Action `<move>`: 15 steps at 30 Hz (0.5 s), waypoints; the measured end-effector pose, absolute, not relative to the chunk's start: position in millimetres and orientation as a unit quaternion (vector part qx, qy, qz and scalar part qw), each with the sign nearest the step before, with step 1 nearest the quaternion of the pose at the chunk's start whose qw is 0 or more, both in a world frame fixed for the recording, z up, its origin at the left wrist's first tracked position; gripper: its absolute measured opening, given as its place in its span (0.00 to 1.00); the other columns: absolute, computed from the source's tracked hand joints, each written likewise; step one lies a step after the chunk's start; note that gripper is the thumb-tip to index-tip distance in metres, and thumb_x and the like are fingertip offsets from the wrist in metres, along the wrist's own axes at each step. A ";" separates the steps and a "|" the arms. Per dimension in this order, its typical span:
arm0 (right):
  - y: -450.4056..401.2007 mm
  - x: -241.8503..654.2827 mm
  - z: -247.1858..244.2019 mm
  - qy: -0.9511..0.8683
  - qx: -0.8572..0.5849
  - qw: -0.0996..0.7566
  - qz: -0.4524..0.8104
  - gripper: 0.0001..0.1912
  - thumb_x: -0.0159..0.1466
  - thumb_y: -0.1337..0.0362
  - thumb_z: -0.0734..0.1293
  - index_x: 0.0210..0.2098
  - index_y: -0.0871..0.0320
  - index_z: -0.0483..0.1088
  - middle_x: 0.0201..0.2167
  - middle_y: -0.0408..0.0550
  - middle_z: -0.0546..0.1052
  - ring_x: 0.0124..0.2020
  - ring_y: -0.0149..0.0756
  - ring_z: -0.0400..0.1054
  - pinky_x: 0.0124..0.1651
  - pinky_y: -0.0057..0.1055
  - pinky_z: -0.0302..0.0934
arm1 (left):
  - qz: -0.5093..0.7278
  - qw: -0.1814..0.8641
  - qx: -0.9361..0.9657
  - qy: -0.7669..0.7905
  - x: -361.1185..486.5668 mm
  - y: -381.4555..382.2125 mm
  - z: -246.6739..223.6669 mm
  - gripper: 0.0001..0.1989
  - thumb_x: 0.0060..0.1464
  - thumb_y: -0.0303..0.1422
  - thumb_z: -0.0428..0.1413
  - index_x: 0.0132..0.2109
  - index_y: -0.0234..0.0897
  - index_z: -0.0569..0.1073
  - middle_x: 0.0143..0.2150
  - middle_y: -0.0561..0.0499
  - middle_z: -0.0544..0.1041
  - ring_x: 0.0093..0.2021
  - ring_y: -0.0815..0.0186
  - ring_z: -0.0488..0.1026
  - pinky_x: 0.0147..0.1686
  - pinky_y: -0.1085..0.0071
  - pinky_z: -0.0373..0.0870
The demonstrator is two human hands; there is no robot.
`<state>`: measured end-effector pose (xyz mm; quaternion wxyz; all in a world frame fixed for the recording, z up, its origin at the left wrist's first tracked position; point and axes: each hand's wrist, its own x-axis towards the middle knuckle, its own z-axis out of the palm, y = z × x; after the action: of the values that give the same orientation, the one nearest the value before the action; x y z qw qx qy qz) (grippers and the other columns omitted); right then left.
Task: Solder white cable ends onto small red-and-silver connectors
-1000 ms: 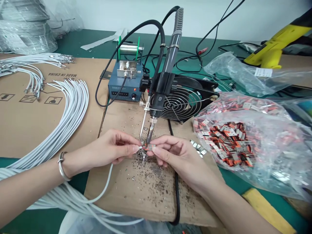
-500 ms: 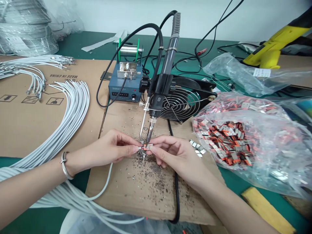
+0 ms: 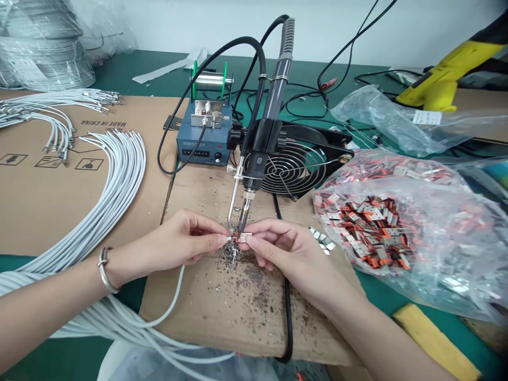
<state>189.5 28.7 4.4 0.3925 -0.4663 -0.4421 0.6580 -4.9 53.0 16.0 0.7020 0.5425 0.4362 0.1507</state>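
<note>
Qty: 2 hands [image 3: 200,239], 1 sldr iron [image 3: 256,166], 1 fan [image 3: 286,170].

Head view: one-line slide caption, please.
Left hand holding a white cable, right hand a small metal connector, both hands close to the soldering iron tip.

A white cable [image 3: 174,299] curves below the left fingers [image 3: 212,243], its end beside a small silver-and-orange connector [image 3: 245,237] pinched between right fingertips [image 3: 256,244].
</note>
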 end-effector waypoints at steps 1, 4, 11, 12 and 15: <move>28.8 189.8 4.4 -0.442 -0.464 0.393 0.659 0.07 0.50 0.63 0.72 0.29 0.58 0.73 0.22 0.44 0.76 0.17 0.25 0.61 0.18 0.22 0.54 | 0.152 0.705 0.542 0.431 -4.8 53.0 15.9 0.15 0.52 0.40 0.55 0.39 0.32 0.74 0.20 0.58 0.60 0.17 0.77 0.51 0.16 0.78 0.47; 29.4 190.6 4.4 -0.442 -0.459 0.396 0.662 0.07 0.50 0.63 0.72 0.29 0.58 0.73 0.22 0.44 0.76 0.17 0.25 0.61 0.18 0.21 0.54 | 0.158 0.710 0.539 0.424 -4.9 53.1 16.0 0.14 0.52 0.39 0.55 0.39 0.31 0.74 0.19 0.59 0.60 0.17 0.77 0.50 0.16 0.78 0.46; 29.3 190.3 3.9 -0.446 -0.453 0.398 0.661 0.06 0.51 0.64 0.72 0.29 0.58 0.74 0.21 0.45 0.77 0.18 0.25 0.62 0.18 0.21 0.54 | 0.157 0.711 0.534 0.429 -3.5 52.6 20.1 0.12 0.52 0.37 0.55 0.39 0.31 0.75 0.18 0.59 0.60 0.17 0.77 0.50 0.16 0.78 0.47; 29.1 190.2 3.6 -0.446 -0.453 0.398 0.662 0.06 0.51 0.65 0.72 0.29 0.58 0.74 0.21 0.45 0.77 0.18 0.25 0.63 0.18 0.20 0.54 | 0.156 0.712 0.534 0.429 -3.1 52.6 20.8 0.12 0.52 0.36 0.55 0.39 0.31 0.75 0.18 0.59 0.60 0.17 0.77 0.50 0.16 0.78 0.47; 28.7 190.1 2.9 -0.443 -0.452 0.400 0.663 0.05 0.51 0.66 0.72 0.29 0.57 0.74 0.21 0.44 0.77 0.18 0.24 0.63 0.18 0.19 0.54 | 0.155 0.708 0.538 0.430 -1.9 52.9 22.5 0.13 0.52 0.35 0.55 0.40 0.30 0.75 0.18 0.59 0.60 0.16 0.77 0.50 0.15 0.78 0.47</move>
<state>190.1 28.7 2.9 0.3995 -0.4525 -0.4432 0.6627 -1.9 52.9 22.5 0.7084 0.5376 0.4301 0.1551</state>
